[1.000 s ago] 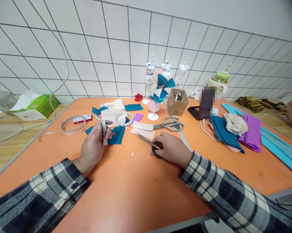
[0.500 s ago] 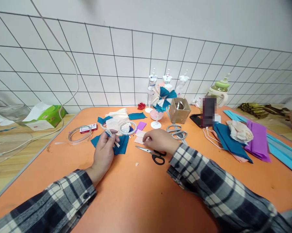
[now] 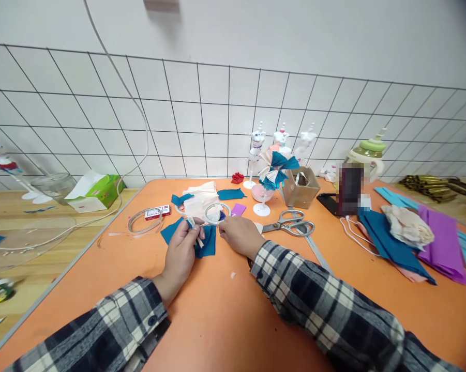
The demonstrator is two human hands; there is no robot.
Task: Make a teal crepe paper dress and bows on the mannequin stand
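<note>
My left hand (image 3: 182, 253) is closed on a small folded strip of cream paper (image 3: 195, 230), held just above a piece of teal fabric (image 3: 203, 242) on the orange table (image 3: 225, 320). My right hand (image 3: 238, 235) reaches leftwards, its fingers pinching at the near edge of a clear tape roll (image 3: 217, 213) that lies on cream paper; what the fingertips hold is hidden. Both arms wear plaid sleeves.
Large silver scissors (image 3: 290, 225) lie right of my right hand. Small dress forms with a teal paper fan (image 3: 276, 170), a brown box (image 3: 301, 187), a phone (image 3: 349, 188), a second tape ring (image 3: 144, 226), teal and purple fabric (image 3: 442, 243) and a green tissue box (image 3: 95, 191) surround the work area.
My right hand let go of the small black-handled scissors and moved left to the tape roll. My left hand kept the cream strip. The camera has tilted up and shifted.
</note>
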